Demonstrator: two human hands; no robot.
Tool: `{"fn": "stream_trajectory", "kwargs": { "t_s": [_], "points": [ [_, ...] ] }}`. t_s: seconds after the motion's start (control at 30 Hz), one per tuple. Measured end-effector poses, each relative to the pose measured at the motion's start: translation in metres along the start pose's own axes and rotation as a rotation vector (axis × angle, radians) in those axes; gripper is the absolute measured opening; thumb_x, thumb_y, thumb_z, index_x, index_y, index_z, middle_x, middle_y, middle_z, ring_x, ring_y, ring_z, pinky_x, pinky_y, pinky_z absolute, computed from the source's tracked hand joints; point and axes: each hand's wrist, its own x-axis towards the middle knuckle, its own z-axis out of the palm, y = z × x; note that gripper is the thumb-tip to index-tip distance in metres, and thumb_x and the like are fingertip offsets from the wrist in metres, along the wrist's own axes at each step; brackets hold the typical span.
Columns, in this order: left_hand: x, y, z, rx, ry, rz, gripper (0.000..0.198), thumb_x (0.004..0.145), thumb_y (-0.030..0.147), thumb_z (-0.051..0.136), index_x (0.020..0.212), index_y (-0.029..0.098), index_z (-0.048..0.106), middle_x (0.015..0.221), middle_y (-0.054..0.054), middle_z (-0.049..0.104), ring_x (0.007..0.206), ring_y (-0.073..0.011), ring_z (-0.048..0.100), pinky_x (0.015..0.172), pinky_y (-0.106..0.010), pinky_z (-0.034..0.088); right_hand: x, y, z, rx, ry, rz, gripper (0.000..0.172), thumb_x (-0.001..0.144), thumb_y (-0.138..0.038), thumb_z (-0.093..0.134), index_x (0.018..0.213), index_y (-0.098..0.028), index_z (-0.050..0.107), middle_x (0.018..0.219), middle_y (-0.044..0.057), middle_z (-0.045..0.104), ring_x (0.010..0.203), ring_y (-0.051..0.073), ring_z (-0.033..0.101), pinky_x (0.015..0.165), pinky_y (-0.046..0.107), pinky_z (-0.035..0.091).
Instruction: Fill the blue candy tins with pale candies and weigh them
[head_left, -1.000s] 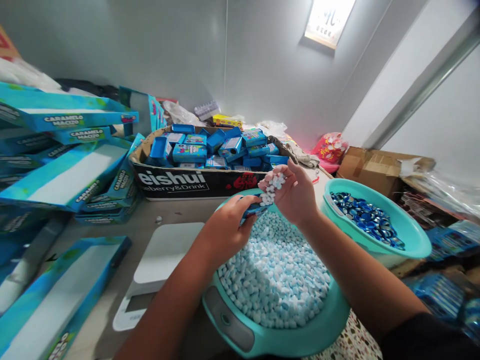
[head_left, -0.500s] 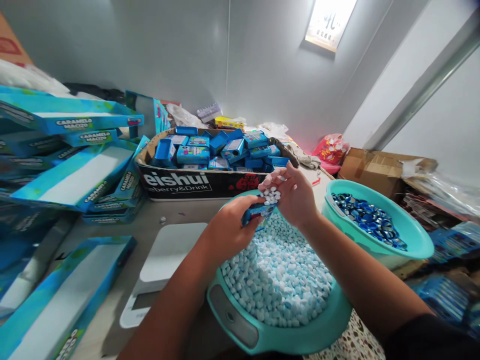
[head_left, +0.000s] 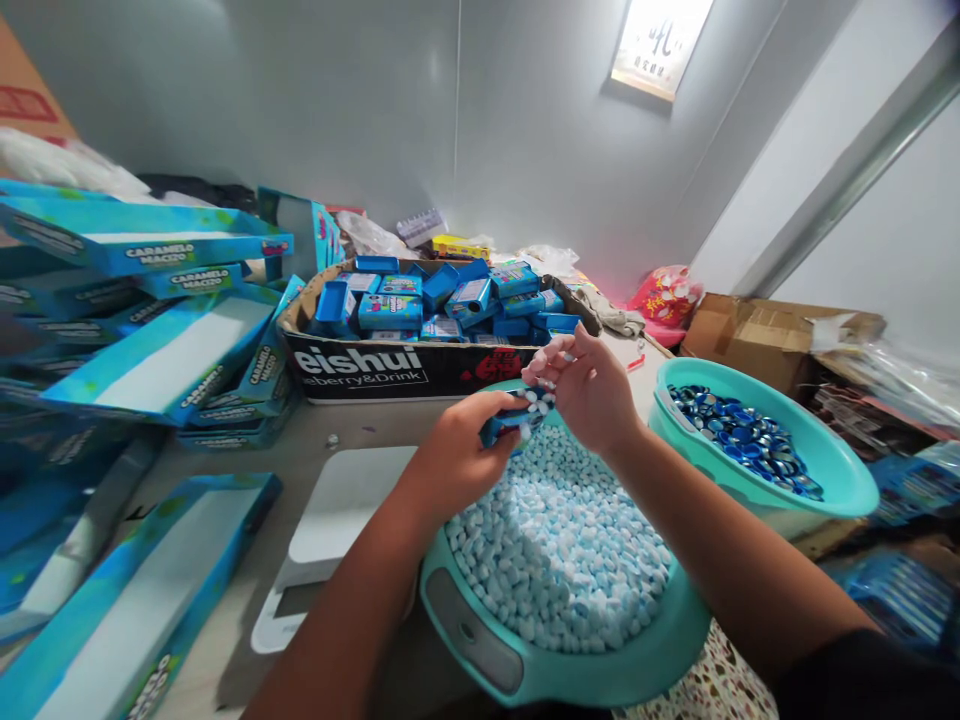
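My left hand is wrapped round a small blue tin, holding it over the bowl with its mouth towards my other hand. Cupped against that mouth is my right hand, its fingers curled. A few white candies lie between the fingers and the tin, and some cling to the fingers. How full the tin is cannot be seen. Below both hands sits a turquoise bowl, heaped with pale blue and white candies.
Behind stands a black carton of blue tins. At right a turquoise basin holds blue metal lids. A white scale lies left of the bowl. Blue display trays are stacked at far left, and a brown box stands back right.
The pile of candies in my right hand has shrunk, with fewer now showing at the tin's mouth. Both hands stay nearly in place; the view has shifted slightly.
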Motion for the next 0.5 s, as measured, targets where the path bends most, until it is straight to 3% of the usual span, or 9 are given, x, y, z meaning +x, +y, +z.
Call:
{"fn": "stream_trajectory", "kwargs": {
  "t_s": [0.3, 0.5],
  "points": [
    [0.0008, -0.0003, 0.0022, -0.007, 0.016, 0.034, 0.027, 0.085, 0.021, 0.060, 0.113, 0.020, 0.063, 0.115, -0.006, 0.068, 0.106, -0.0190, 0.063, 0.092, -0.030, 0.049, -0.0003, -0.0018, 0.0015, -0.044, 0.001, 0.002, 0.036, 0.086, -0.052, 0.055, 0.071, -0.020, 0.063, 0.070, 0.001, 0.063, 0.072, 0.015, 0.061, 0.080, 0.033, 0.049],
    [0.0009, -0.0013, 0.0012, -0.017, 0.029, 0.025, 0.028, 0.086, 0.023, 0.060, 0.114, 0.023, 0.062, 0.114, -0.005, 0.067, 0.105, -0.0191, 0.063, 0.089, -0.029, 0.049, -0.0017, 0.0013, 0.0041, -0.226, -0.013, -0.057, 0.037, 0.087, -0.052, 0.052, 0.071, -0.020, 0.063, 0.074, 0.002, 0.065, 0.076, 0.017, 0.062, 0.080, 0.033, 0.048]
  ]
}}
